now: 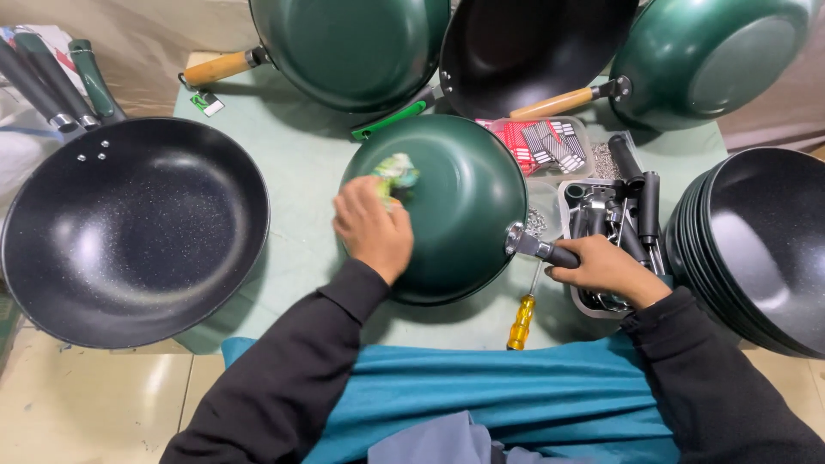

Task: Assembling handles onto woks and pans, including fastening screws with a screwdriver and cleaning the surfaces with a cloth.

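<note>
Hands first, from the head view: our left hand (372, 228) is clenched on a green cloth (395, 174), pressing it onto the upturned green wok (447, 206) at the middle of the bench (284, 155); our right hand (606, 268) grasps the wok's black handle (550, 252), whose long axis runs rightward from the rim toward that hand; a yellow screwdriver (522, 320) lies just below the handle; a large black pan (129, 228) sits well to our left.
</note>
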